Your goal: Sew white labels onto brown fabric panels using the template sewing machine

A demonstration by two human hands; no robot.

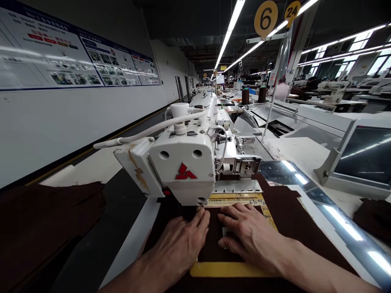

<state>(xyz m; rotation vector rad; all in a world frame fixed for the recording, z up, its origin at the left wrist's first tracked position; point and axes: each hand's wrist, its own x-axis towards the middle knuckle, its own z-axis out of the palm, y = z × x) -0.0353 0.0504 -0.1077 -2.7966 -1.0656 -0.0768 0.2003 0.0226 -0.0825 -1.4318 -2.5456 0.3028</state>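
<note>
My left hand (185, 240) lies on dark brown material (215, 232) inside a yellow frame (227, 269), its fingers stretched forward and close together. Opposite it, my right hand (249, 232) rests on the same material and across the frame's right side, with the thumb apart from the fingers. A small pale piece shows beside that thumb, mostly covered, so its kind is unclear. Just beyond my fingertips stands the white head of a sewing machine (183, 171). Its needle area is hidden from here. A metal clamp plate (236, 186) sits at the frame's far edge.
More brown pieces (51, 215) lie at the left. On the right are a screen (363, 150) and a brown piece (374, 217). Thread cones (245, 97) stand farther back. A pole (270, 108) rises behind the table. A white wall (76, 118) runs along the left.
</note>
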